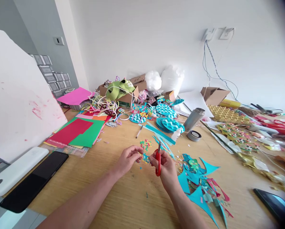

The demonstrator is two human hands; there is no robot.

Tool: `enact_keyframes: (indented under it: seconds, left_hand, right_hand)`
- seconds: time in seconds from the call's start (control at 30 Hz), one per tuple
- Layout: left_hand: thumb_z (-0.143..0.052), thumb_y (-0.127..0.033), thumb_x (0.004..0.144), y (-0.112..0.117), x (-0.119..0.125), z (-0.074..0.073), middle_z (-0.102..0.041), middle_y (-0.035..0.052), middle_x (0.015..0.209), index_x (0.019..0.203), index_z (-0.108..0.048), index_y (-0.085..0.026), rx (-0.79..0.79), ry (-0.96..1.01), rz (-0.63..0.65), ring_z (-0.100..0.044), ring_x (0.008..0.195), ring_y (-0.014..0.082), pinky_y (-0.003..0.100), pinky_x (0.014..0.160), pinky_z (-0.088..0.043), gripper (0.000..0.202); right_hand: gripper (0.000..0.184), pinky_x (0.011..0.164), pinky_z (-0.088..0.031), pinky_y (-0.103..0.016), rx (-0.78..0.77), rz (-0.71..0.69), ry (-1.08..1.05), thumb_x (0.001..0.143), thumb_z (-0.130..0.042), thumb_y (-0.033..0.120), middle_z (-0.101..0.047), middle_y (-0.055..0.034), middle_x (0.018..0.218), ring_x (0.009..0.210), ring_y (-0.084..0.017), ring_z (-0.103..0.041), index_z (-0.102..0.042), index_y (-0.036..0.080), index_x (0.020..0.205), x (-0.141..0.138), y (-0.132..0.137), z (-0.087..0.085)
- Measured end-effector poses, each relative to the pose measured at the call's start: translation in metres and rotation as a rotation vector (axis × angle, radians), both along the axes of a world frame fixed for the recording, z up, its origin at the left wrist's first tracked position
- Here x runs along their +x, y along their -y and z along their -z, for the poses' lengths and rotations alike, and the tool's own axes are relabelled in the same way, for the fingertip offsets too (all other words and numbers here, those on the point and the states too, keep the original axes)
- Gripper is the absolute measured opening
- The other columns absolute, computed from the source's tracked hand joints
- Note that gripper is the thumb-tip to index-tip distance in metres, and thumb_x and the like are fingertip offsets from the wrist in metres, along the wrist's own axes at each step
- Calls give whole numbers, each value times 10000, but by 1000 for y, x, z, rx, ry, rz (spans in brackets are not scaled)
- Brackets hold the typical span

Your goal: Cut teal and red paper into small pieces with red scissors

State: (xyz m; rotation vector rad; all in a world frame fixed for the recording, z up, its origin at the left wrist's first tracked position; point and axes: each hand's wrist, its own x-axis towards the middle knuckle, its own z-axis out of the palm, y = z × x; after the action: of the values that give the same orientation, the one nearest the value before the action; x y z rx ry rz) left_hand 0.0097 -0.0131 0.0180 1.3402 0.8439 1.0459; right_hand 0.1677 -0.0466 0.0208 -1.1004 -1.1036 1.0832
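My right hand [166, 167] is closed around a pair of red-handled scissors [158, 163], its blades pointing up and away from me. My left hand [130, 158] is beside it, fingers curled and thumb drawn in close to them. Whatever may lie between those fingertips is too small to make out. Between the two hands shows a small blue paper piece with yellow spots [146, 158]; I cannot tell whether it is held or on the table. Just beyond lies a little pile of red, yellow and green paper bits [145, 144].
Blue paper offcuts [199, 183] lie right of my right hand. Beyond are blue strips [160, 133], a small white bottle [176, 134], a roll of tape [194, 135] and a steel flask [194, 119]. Coloured paper sheets [85, 133] and a black phone [35, 181] are at left.
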Motion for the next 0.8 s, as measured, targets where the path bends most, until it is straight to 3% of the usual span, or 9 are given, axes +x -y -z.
enact_keyframes:
  seconds: [0.13,0.37,0.57,0.8]
  left_hand:
    - [-640,-317,705,-3,-1,5,-621,43,748,900,-644,-127,-71,0,88,-539,633,117,236,577,-444,273]
    - [-736,-298,581,-2,1,7,-635,20,626,705,-630,-131,-209,-9,153,-563,570,118,244,574,-420,234]
    - [-735,-283,572,-5,-2,6,-668,49,609,702,-581,-131,-345,125,66,-562,520,116,244,551,-408,253]
    - [-754,-251,544,-13,-9,3,-612,-1,615,700,-594,-134,-399,313,-77,-542,536,94,235,546,-423,252]
  right_hand:
    - [346,569,-444,-254,-6,-31,76,625,-742,390,-601,-6,706,623,-145,-570,-499,195,777,-1,1,1]
    - [342,592,-457,-266,21,15,113,631,-737,397,-609,-20,723,646,-153,-572,-504,194,776,-2,0,0]
    - [316,563,-457,-262,49,153,142,703,-655,464,-613,-31,728,604,-139,-550,-507,191,759,1,1,-6]
    - [411,431,-407,-240,-165,-84,237,601,-691,551,-513,31,477,441,-138,-524,-493,193,642,-4,6,-11]
